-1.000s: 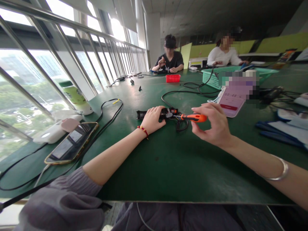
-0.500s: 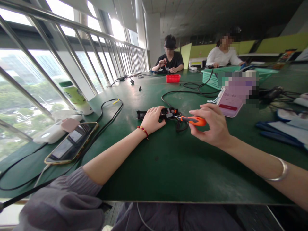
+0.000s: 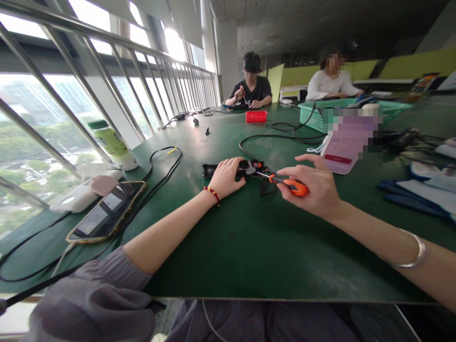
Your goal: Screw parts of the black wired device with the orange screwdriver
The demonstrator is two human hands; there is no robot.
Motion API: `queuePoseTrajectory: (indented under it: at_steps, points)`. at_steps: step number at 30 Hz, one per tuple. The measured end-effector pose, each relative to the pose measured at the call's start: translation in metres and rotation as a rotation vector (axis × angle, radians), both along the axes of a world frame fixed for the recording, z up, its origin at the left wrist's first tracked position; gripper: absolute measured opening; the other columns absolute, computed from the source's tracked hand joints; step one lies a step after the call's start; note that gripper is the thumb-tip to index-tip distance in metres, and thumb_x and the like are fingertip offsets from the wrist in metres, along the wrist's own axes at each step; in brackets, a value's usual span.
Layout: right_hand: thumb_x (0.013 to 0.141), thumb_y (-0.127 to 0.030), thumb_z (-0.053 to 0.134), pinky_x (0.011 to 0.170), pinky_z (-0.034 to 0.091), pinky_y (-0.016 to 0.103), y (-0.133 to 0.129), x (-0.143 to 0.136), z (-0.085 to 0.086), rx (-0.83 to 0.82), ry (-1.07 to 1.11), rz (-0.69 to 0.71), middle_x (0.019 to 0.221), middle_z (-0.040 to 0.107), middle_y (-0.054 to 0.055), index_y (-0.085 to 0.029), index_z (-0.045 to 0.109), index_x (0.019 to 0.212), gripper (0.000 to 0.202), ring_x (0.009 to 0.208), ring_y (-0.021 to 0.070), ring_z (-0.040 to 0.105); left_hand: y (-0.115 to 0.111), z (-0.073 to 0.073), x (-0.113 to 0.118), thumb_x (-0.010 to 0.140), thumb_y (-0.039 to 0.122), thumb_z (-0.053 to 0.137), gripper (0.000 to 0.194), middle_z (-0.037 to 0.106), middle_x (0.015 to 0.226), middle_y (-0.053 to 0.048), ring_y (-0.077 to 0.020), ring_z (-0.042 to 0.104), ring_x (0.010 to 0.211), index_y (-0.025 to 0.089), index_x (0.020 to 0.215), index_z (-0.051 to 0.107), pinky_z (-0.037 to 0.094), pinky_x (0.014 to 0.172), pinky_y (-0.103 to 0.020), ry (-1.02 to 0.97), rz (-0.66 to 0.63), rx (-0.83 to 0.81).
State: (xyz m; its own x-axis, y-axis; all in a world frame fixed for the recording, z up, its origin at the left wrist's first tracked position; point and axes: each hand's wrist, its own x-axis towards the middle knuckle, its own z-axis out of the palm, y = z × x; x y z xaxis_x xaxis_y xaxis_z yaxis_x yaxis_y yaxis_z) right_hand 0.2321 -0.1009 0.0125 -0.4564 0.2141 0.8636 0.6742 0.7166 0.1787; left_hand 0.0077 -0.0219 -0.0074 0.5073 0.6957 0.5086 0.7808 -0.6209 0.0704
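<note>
A black, tube-shaped corded device (image 3: 210, 170) lies on the green table, its right end showing exposed inner parts with bits of orange and silver. My left hand (image 3: 226, 178) is wrapped over the tube and holds it against the tabletop. In my right hand (image 3: 317, 186) is a screwdriver (image 3: 298, 187) with an orange and black handle, pinched between thumb and fingers, the forefinger raised. Its thin shaft points left, and the tip meets the exposed end. Exactly what the tip touches is too small to make out.
Left of my arm lie a phone (image 3: 107, 211), a white box (image 3: 73, 197) and a green bottle (image 3: 116, 145). Farther off stand a red tray (image 3: 256, 117), a green basket (image 3: 313, 118) and a propped pink phone (image 3: 347, 145). Gloves (image 3: 420, 194) lie right. Two people sit opposite.
The screwdriver handle has tilted, its rear end dropping down and to the right. My right fingers have shifted their grip along it. My left hand and the device have stayed put.
</note>
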Motion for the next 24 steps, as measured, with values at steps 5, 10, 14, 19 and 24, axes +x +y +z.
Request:
queuePoseTrajectory:
  at_steps: [5, 10, 14, 19, 24]
  points:
    - [0.073, -0.020, 0.061, 0.080, 0.049, 0.039, 0.0007, -0.0004, 0.0008, 0.063, 0.039, 0.001, 0.081, 0.065, 0.001, -0.023, 0.049, 0.109, 0.037, 0.069, 0.0175, 0.061, 0.0009, -0.0010, 0.0003, 0.071, 0.025, 0.053, 0.048, 0.058, 0.112, -0.009, -0.0246, 0.053, 0.104, 0.015, 0.117, 0.046, 0.040, 0.093, -0.037, -0.004, -0.006, 0.001]
    - [0.072, -0.021, 0.062, 0.082, 0.049, 0.040, 0.0000, -0.0016, 0.0019, 0.076, 0.019, 0.012, 0.081, 0.065, 0.001, -0.022, 0.048, 0.111, 0.040, 0.070, 0.0166, 0.060, 0.0013, -0.0014, 0.0003, 0.071, 0.026, 0.053, 0.049, 0.058, 0.112, -0.009, -0.0247, 0.053, 0.104, 0.015, 0.118, 0.045, 0.040, 0.093, -0.037, 0.000, -0.002, 0.001]
    - [0.074, -0.024, 0.062, 0.085, 0.048, 0.040, -0.0005, -0.0014, 0.0009, 0.021, 0.009, 0.011, 0.076, 0.066, -0.003, -0.022, 0.050, 0.106, 0.034, 0.057, 0.0119, 0.057, 0.0009, -0.0016, -0.0002, 0.072, 0.026, 0.052, 0.048, 0.058, 0.112, -0.009, -0.0246, 0.053, 0.105, 0.015, 0.118, 0.045, 0.040, 0.094, -0.038, -0.003, -0.005, -0.005]
    - [0.072, -0.020, 0.061, 0.079, 0.050, 0.039, 0.0003, -0.0020, 0.0009, 0.070, 0.060, 0.018, 0.081, 0.065, 0.002, -0.021, 0.046, 0.116, 0.047, 0.074, 0.0185, 0.061, 0.0007, -0.0007, -0.0005, 0.072, 0.027, 0.052, 0.048, 0.058, 0.111, -0.009, -0.0249, 0.053, 0.102, 0.015, 0.118, 0.045, 0.041, 0.092, -0.038, 0.001, -0.007, -0.005]
    - [0.073, -0.022, 0.061, 0.084, 0.049, 0.040, -0.0022, -0.0037, 0.0008, 0.036, 0.019, 0.028, 0.080, 0.067, 0.000, -0.024, 0.047, 0.113, 0.042, 0.065, 0.0156, 0.060, -0.0007, 0.0006, 0.0004, 0.071, 0.026, 0.052, 0.048, 0.058, 0.112, -0.008, -0.0247, 0.053, 0.104, 0.016, 0.118, 0.045, 0.040, 0.093, -0.038, -0.002, 0.003, -0.019]
